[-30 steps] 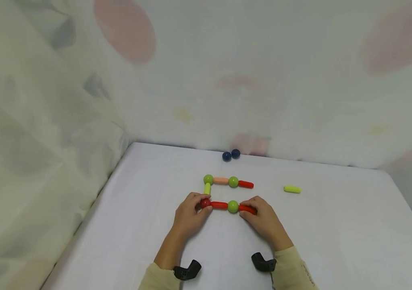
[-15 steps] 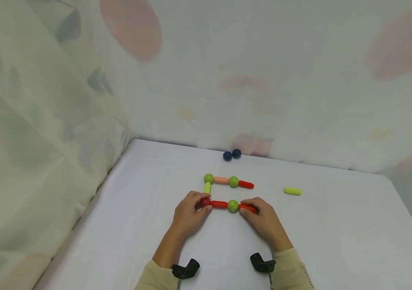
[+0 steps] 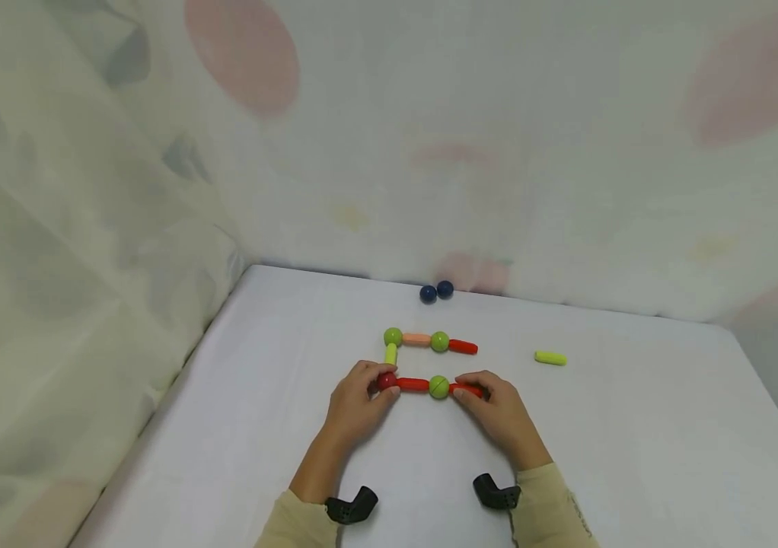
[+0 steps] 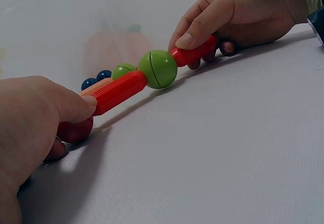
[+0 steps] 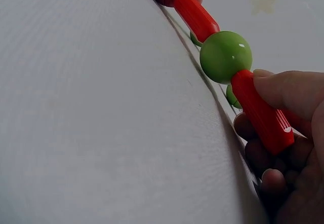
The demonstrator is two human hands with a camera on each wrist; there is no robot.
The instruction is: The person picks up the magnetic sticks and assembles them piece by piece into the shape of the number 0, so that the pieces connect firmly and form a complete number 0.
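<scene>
The white table (image 3: 238, 426) runs off the bottom of the head view, and patterned fabric (image 3: 87, 190) hangs behind and to the left of it, so its far edge is half lost in folds. On the table lies a chain of rods and balls bent like a C. The far row reads green ball (image 3: 393, 336), pale orange rod (image 3: 417, 339), green ball (image 3: 440, 342), red rod (image 3: 463, 347); a short yellow-green rod (image 3: 391, 354) drops from the leftmost ball toward the near row.

The near row is partly covered by both hands. The left hand (image 3: 356, 407) has its fingers curled round the dark red ball (image 3: 387, 380) at the row's left end — in the left wrist view only the ball's underside shows beneath the thumb. From it a red rod (image 3: 412, 385) runs to the middle green ball (image 3: 438, 387), which lies bare between the two hands, touched by neither. The right hand (image 3: 499, 415) pinches the second red rod (image 3: 466, 390) between thumb and curled fingers; the right wrist view shows the thumb on top and the rod's free end just clear of the fingertips, the palm cut off by the frame.

Well apart to the right lies a loose yellow-green rod (image 3: 550, 358). Two dark blue balls (image 3: 435, 291) sit touching at the table's back edge — small and dim. Black wrist mounts (image 3: 352, 506) poke out below the sleeves.
</scene>
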